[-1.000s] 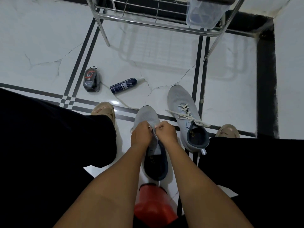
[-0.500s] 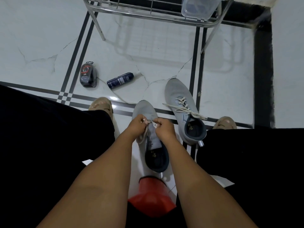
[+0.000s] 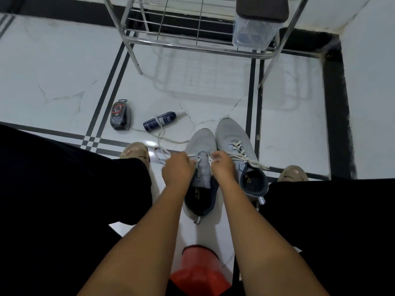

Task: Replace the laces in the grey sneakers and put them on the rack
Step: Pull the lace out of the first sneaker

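Note:
Two grey sneakers stand side by side on the white floor between my legs. The left sneaker (image 3: 201,144) has a white lace (image 3: 162,133) partly threaded near its toe, and the loose length trails left across the floor. My left hand (image 3: 177,168) pinches one part of this lace at the shoe's left side. My right hand (image 3: 222,165) pinches the other end at the right side. The right sneaker (image 3: 233,135) is fully laced in white. The metal rack (image 3: 192,44) stands at the top of the view.
A dark spray can (image 3: 159,121) and a black shoe-polish pack (image 3: 120,115) lie on the floor to the left. A clear plastic container (image 3: 254,36) sits on the rack. A red stool (image 3: 198,272) is below me. My sandalled feet (image 3: 134,152) flank the shoes.
My hands have drawn apart, pulling the lace out to both sides of the left sneaker. The left sneaker now lies close against the right one. The camera has tilted up towards the rack.

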{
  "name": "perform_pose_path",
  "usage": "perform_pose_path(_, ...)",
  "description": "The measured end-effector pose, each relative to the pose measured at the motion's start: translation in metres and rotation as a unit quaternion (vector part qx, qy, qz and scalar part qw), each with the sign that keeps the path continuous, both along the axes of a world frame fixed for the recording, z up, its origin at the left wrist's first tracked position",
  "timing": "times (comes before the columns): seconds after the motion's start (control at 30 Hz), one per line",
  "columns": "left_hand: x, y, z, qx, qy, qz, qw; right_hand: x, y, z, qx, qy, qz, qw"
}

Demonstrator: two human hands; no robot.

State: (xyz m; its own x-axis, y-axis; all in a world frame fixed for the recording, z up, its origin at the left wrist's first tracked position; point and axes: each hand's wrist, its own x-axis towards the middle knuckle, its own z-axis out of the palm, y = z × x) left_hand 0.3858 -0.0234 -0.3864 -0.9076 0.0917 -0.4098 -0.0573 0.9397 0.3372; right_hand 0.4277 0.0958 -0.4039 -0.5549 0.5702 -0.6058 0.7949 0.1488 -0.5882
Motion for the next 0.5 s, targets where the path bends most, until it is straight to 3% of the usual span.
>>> perform_pose_path(0.07, 0.017, 0.000, -0.009, 0.013, -0.072, -0.040, 0.997, -0.009, 0.000, -0.003, 0.056, 0.012, 0.098, 0.994)
perform_pose_path(0.2, 0.023, -0.005, -0.013, 0.040, -0.042, -0.063, 0.996, -0.018, -0.006, -0.013, 0.166, 0.040, 0.315, 0.933)
perform_pose_path(0.3, 0.014, -0.006, -0.014, 0.031, -0.076, -0.067, 0.994, -0.019, -0.008, -0.018, 0.245, 0.044, 0.385, 0.889)
perform_pose_path(0.37, 0.009, -0.003, -0.015, 0.018, -0.091, -0.065, 0.994, -0.020, -0.008, -0.025, 0.221, 0.051, 0.344, 0.911)
perform_pose_path(0.43, 0.006, -0.001, -0.016, 0.003, -0.081, -0.051, 0.995, -0.022, -0.007, -0.024, 0.141, 0.051, 0.229, 0.962)
perform_pose_path(0.5, 0.003, -0.002, -0.017, -0.020, -0.067, -0.057, 0.996, -0.028, -0.001, -0.018, 0.075, 0.053, 0.106, 0.990)
